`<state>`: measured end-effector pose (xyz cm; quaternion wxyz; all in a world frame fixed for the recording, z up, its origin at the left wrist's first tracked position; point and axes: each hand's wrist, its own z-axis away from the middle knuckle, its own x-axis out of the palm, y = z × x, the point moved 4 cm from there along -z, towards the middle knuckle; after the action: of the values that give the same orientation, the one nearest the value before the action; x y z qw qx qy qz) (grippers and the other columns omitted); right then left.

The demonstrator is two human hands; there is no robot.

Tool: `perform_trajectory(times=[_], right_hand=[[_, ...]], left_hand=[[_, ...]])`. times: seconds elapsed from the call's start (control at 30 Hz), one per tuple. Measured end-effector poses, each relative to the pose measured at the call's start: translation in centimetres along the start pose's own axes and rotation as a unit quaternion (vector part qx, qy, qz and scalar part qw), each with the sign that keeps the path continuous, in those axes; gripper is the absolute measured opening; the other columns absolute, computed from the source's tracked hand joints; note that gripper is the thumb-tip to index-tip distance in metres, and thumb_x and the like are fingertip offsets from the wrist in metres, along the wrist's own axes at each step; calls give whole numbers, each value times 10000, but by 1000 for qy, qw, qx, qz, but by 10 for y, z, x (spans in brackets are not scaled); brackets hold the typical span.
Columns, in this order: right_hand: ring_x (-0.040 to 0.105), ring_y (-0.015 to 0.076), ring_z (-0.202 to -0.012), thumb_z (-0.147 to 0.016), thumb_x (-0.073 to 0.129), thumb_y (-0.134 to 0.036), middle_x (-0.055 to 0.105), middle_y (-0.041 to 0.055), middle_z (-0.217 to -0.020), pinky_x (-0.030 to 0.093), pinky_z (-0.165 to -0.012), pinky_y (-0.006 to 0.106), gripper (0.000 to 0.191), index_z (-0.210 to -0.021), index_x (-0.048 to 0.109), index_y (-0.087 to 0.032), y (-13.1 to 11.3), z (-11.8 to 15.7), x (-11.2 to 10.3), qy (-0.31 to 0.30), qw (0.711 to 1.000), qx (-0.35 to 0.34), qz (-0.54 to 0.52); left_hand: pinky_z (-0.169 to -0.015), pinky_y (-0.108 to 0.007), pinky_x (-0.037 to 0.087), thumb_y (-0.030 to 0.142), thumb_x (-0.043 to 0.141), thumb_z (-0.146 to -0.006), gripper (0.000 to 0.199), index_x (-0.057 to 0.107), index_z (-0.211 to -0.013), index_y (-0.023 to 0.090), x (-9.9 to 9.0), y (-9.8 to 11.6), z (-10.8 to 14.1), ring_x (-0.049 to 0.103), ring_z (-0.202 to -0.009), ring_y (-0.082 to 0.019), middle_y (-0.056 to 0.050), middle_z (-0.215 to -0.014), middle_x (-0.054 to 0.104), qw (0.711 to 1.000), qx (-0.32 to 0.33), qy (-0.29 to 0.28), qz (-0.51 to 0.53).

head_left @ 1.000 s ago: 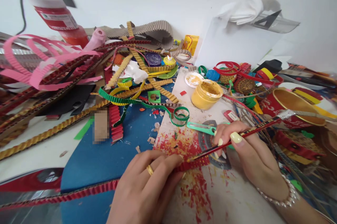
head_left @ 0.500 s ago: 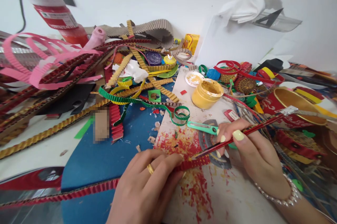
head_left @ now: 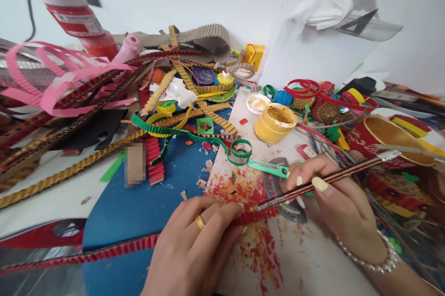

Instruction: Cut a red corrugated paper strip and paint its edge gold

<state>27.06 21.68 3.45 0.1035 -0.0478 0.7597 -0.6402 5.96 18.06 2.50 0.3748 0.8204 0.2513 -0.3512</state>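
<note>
My left hand (head_left: pixel 201 240), with a gold ring, presses and pinches a long red corrugated strip (head_left: pixel 121 248) against a paint-stained white board (head_left: pixel 239 187). The strip's end, dotted with yellow, sticks out to the right of my fingertips. My right hand (head_left: pixel 333 198), wearing a pearl bracelet, is closed around a paintbrush (head_left: pixel 351 172). Its yellow-tipped bristles touch the strip just beside my left fingertips. Behind the hands stands an open jar of yellow paint (head_left: pixel 274 124), its lid (head_left: pixel 257 103) lying beside it. A green cutter (head_left: pixel 267 167) lies behind the brush.
A blue mat (head_left: pixel 114 226) lies at the left. Green curled paper strip (head_left: pixel 222 144), pink strips (head_left: pixel 52 97) and a red paint bottle (head_left: pixel 71 15) crowd the left and back. At right are a red and gold container (head_left: pixel 368 141) and coiled paper pieces.
The brush has turned slightly in my right hand, and its tip has shifted a little left along the strip. My left hand keeps its hold.
</note>
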Motion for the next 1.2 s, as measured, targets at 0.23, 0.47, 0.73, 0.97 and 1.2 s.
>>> perform_trajectory(times=[0.23, 0.47, 0.73, 0.97, 1.2], right_hand=[[509, 162, -629, -937, 476, -405, 591, 24, -775, 398, -525, 293, 193, -919, 610, -267, 0, -2, 0, -8, 1000, 2, 9], [530, 164, -657, -937, 481, -406, 603, 24, -785, 426, -554, 294, 191, -905, 607, -267, -2, -2, 1, -7, 1000, -3, 16], [528, 153, -645, -940, 479, -397, 600, 16, -771, 427, -547, 281, 181, -901, 599, -266, -3, -2, 2, -13, 1000, -2, 14], [551, 154, -681, -943, 480, -377, 610, 16, -786, 456, -589, 281, 171, -905, 596, -257, -4, -3, 2, -15, 1000, -15, 17], [539, 151, -715, -945, 474, -378, 604, 13, -798, 443, -622, 277, 178, -908, 602, -259, -3, -3, 1, -11, 1000, -14, 20]], left_hand=[[-722, -229, 478, 165, 556, -909, 173, 537, -1069, 229, 2, 1, -1, 595, -815, -120, 34, -863, 657, 1000, -1, -1, 8], [-728, -225, 468, 176, 564, -911, 171, 535, -1072, 229, 1, 0, 0, 588, -822, -118, 39, -869, 653, 1000, -2, 3, 5], [-740, -220, 465, 163, 581, -901, 197, 535, -1085, 221, 0, 0, -1, 581, -844, -115, 37, -887, 651, 1000, 0, 2, 12], [-770, -211, 442, 177, 544, -925, 151, 532, -1069, 222, 1, 1, -1, 566, -841, -101, 49, -878, 642, 1000, 0, 1, -2], [-768, -211, 438, 171, 537, -927, 148, 535, -1067, 216, 1, 1, 0, 562, -847, -101, 46, -884, 644, 1000, 1, 3, 0]])
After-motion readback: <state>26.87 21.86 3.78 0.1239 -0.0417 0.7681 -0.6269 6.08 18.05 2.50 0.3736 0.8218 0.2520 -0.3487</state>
